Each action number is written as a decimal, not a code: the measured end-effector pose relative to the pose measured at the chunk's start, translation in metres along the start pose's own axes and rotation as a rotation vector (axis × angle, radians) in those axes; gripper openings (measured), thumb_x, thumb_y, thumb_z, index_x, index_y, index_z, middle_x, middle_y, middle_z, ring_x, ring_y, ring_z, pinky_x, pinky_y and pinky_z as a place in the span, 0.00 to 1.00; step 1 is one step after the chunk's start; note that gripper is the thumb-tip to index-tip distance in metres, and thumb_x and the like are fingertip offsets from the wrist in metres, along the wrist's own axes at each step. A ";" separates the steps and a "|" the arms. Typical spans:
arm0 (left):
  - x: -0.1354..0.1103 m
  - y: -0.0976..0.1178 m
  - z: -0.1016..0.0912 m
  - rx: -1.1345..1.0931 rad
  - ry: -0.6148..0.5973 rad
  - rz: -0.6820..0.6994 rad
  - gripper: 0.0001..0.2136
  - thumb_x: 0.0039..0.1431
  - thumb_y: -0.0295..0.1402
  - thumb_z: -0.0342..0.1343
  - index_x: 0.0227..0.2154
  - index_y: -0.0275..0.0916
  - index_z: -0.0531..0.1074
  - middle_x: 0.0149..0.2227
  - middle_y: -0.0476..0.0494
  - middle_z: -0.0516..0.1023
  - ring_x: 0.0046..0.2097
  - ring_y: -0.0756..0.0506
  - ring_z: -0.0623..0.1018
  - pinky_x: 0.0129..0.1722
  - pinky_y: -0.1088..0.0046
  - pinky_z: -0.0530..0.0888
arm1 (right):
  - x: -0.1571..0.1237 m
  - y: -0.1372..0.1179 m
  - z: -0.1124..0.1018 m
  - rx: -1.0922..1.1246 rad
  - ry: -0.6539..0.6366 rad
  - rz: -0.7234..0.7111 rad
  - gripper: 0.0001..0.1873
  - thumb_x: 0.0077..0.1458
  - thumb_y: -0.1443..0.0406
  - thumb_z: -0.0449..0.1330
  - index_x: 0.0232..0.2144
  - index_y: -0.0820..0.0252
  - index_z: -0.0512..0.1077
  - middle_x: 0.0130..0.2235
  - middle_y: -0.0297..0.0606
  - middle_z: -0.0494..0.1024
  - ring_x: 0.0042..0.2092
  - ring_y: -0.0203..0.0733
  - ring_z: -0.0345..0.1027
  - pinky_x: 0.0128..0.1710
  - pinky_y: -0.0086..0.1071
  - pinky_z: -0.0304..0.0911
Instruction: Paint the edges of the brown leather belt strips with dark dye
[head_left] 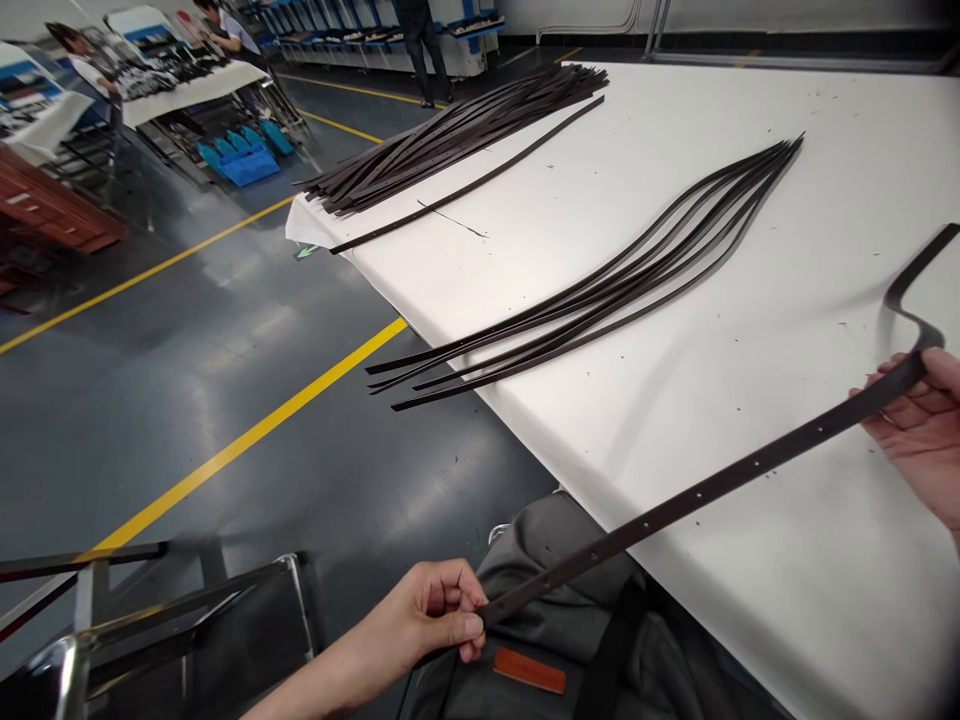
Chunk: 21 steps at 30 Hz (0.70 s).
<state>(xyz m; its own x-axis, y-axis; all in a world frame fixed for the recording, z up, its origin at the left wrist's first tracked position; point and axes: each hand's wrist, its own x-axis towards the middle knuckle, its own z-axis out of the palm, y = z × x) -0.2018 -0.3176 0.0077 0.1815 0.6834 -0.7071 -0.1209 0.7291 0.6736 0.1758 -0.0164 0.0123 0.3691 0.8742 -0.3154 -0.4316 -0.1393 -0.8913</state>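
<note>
A dark brown strap (pixel 700 497) with a row of small punched holes stretches between my hands, above the lap and the table edge. My left hand (pixel 442 612) pinches its near end between thumb and fingers. At the right edge of the view, my right hand (pixel 919 420) grips the strap farther along, thumb on top and fingers beneath. Beyond that hand the strap bends up into a curve. Beside it on the white table (pixel 825 260) lies a small bunch of similar straps (pixel 600 290), their near ends overhanging the edge.
A larger pile of dark straps (pixel 465 135) lies at the table's far left, with one single strap (pixel 480 185) alongside. A metal-framed chair (pixel 187 620) stands at lower left. People work at another table (pixel 195 85), near a blue crate (pixel 247 165). Another person (pixel 421 45) stands behind.
</note>
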 end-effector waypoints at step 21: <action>0.008 -0.011 -0.013 0.192 0.043 0.083 0.12 0.56 0.40 0.61 0.28 0.38 0.67 0.26 0.51 0.73 0.30 0.50 0.70 0.33 0.74 0.63 | -0.025 -0.002 -0.001 0.011 -0.135 0.019 0.06 0.47 0.70 0.68 0.31 0.63 0.76 0.32 0.34 0.77 0.33 0.33 0.74 0.38 0.27 0.75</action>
<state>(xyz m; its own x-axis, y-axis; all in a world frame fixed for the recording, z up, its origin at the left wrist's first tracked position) -0.2115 -0.3195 -0.0085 0.1360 0.7451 -0.6530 0.0553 0.6523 0.7559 0.1683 -0.0379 0.0217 0.2471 0.9261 -0.2850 -0.4467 -0.1521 -0.8817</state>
